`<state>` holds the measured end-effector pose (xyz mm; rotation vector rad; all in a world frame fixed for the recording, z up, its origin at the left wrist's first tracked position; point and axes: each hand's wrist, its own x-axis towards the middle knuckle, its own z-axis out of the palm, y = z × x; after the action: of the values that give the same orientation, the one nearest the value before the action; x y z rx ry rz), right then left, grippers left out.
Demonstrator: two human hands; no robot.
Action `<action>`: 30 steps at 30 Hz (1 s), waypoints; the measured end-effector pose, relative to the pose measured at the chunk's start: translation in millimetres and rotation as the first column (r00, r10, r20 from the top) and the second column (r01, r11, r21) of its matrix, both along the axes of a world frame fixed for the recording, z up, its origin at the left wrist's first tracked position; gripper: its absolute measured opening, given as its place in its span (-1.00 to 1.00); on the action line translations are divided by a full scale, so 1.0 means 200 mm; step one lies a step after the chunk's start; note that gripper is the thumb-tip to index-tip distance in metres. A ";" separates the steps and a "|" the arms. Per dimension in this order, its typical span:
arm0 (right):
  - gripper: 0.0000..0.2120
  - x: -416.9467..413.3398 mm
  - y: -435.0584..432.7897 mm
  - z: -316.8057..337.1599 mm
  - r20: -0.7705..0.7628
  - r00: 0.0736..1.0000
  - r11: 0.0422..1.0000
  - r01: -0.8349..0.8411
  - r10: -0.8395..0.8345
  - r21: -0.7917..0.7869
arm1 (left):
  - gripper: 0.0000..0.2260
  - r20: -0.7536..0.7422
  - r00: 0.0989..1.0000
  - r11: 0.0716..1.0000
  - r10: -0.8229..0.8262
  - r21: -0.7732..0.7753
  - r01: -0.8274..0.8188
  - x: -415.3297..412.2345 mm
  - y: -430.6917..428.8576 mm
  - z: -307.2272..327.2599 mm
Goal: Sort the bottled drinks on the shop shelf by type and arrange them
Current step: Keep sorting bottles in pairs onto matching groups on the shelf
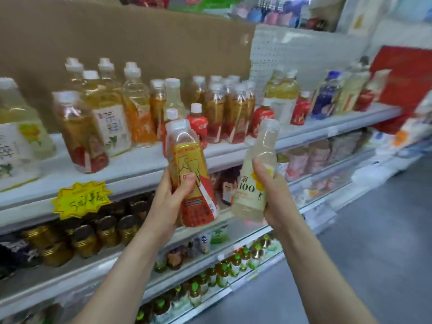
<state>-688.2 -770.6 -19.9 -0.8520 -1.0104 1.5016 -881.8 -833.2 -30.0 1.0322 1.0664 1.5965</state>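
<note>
– At the shelf front, what has the left hand got?
– It grips the amber tea bottle low down, thumb pressed across the red and yellow label, fingers wrapped round behind.
– And the right hand?
– Clamped round the lower half of the pale bottle, the one marked "100". Its fingers curl round the far side.
– Which way do the two point?
– Both stand cap up, long axis near vertical. The tea bottle leans its white cap a little left, the pale one leans its top right, so they spread like a V with the bases near each other, not touching.
– Where are they against the shelves?
– Held in the air just in front of the top shelf. Mixed bottles stand on it: amber, red and pale yellow, blurred.
– Anything further out?
– A yellow price tag hangs on the shelf edge at left, dark jars sit on the shelf below, and a cardboard sheet backs the bottles.
</note>
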 end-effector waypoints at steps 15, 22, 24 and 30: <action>-0.47 1.18 0.53 -0.03 0.199 0.926 0.943 0.291 -0.321 0.163 | -0.59 -0.151 0.960 0.971 -0.237 0.005 0.240 1.11 0.76 -0.01; -0.59 1.54 1.05 -0.01 0.275 0.874 0.910 0.346 -0.401 0.228 | -0.44 -0.150 0.952 0.960 -0.268 0.043 0.277 1.50 1.34 0.01; -0.62 1.65 1.24 0.01 0.276 0.860 0.897 0.370 -0.429 0.242 | -0.45 -0.156 0.951 0.958 -0.267 0.065 0.280 1.62 1.53 0.04; -0.50 1.99 1.72 0.05 0.281 0.816 0.855 0.432 -0.506 0.287 | -0.35 -0.188 0.949 0.954 -0.253 0.114 0.277 1.95 2.04 0.12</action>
<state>-290.9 -427.6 -9.5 -1.1417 -1.0882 0.8164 -491.3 -426.1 -6.6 1.3682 0.8922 1.3963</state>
